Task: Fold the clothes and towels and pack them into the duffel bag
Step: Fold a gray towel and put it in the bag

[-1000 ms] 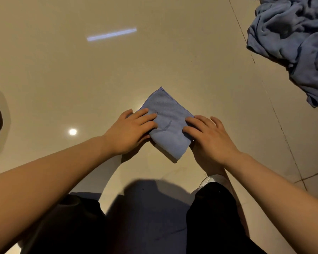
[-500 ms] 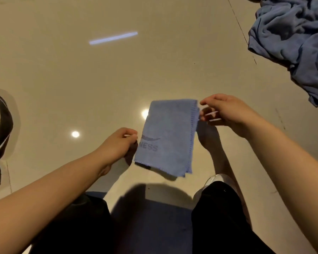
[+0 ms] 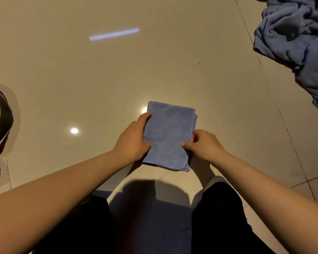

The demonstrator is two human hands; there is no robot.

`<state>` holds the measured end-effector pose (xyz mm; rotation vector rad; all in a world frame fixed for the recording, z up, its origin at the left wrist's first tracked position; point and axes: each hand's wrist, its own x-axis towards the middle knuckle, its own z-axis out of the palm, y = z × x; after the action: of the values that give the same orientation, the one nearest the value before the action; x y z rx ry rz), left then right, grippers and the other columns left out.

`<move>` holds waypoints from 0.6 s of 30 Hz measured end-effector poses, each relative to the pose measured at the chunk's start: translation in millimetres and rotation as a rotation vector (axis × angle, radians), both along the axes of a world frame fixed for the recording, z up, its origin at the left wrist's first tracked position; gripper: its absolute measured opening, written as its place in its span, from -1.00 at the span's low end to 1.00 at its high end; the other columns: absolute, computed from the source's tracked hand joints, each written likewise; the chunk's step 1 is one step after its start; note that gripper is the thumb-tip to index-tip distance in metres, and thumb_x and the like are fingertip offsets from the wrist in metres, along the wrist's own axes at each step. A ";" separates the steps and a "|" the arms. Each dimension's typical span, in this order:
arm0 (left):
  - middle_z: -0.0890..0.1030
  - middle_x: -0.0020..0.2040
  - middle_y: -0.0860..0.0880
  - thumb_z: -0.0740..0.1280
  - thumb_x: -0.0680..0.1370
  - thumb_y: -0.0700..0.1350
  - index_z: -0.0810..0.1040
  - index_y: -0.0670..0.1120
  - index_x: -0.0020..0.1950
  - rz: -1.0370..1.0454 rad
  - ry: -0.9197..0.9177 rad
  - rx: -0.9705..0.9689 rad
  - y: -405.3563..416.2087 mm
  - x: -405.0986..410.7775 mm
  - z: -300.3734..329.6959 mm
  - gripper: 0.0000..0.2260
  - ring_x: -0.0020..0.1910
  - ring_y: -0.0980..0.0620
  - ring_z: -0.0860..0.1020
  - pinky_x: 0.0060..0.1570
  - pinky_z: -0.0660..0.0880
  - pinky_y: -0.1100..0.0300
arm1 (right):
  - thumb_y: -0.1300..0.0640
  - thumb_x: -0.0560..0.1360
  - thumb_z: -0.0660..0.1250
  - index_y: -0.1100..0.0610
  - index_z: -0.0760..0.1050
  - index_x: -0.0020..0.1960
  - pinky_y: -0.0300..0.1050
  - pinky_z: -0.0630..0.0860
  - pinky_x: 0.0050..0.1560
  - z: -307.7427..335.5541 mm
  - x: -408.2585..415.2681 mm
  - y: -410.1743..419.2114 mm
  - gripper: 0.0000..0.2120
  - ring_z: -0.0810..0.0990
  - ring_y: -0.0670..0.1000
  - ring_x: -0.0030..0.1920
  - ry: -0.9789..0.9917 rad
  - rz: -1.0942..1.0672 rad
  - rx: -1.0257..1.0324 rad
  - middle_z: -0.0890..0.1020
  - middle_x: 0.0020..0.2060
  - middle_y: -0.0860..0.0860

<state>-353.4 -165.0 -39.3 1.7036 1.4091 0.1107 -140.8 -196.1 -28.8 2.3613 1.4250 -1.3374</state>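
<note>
A small blue towel, folded into a rectangle of several layers, is held just above the glossy beige floor in front of my knees. My left hand grips its left edge, thumb on top of the cloth. My right hand pinches its right edge, thumb on the top face and fingers underneath. At the far left edge, a dark strap and part of the duffel bag show; most of the bag is out of frame.
A crumpled heap of blue cloth lies on the floor at the top right. Tile seams run diagonally along the right side. My dark trouser legs and a white shoe fill the bottom of the view.
A second ago both hands pressed the towel flat on the floor. They then lifted it by its edges, and now it is folded smaller and gripped at both sides.
</note>
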 end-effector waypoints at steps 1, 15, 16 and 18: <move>0.44 0.20 -0.12 0.42 0.46 -0.18 0.12 0.02 0.53 0.001 0.004 0.015 -1.6 -3.7 -1.6 -0.27 -0.02 -0.03 0.43 -0.11 0.33 0.17 | 0.00 0.48 0.40 0.11 0.33 -0.26 -0.08 0.35 -0.24 -0.7 -0.6 -0.9 -0.69 0.48 0.07 -0.20 0.008 0.004 -0.010 0.55 -0.22 0.07; 0.31 0.24 0.01 0.47 0.37 0.03 0.04 0.12 0.55 -0.062 -0.040 0.040 -31.7 -27.4 -6.7 -0.13 0.18 0.03 0.36 0.05 0.39 0.25 | -0.02 0.51 0.35 -0.01 0.01 0.57 0.03 0.35 0.31 -5.8 -23.0 -25.6 -0.23 0.23 0.17 0.41 -0.162 0.646 0.359 0.10 0.51 0.13; 0.27 0.33 -0.01 0.47 0.36 0.06 0.04 0.13 0.56 -0.105 0.001 0.047 -36.2 -30.9 -6.8 -0.12 0.24 0.00 0.34 0.13 0.40 0.18 | -0.01 0.51 0.35 -0.02 -0.01 0.57 0.03 0.36 0.29 -4.6 -12.5 -20.8 -0.23 0.23 0.18 0.42 -0.187 0.609 0.348 0.10 0.51 0.12; 0.19 0.44 -0.03 0.49 0.40 0.03 0.05 0.14 0.56 -0.174 0.074 0.090 -44.4 -38.0 -6.0 -0.14 0.34 -0.06 0.28 0.24 0.35 0.12 | 0.01 0.52 0.34 -0.04 -0.02 0.57 0.03 0.39 0.25 -2.2 13.0 -11.1 -0.25 0.22 0.17 0.42 -0.225 0.506 0.318 0.11 0.50 0.09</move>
<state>-391.4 -209.4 -45.3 1.9143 1.3203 0.0149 -127.8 -207.2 -31.0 2.0077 2.0888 -0.7396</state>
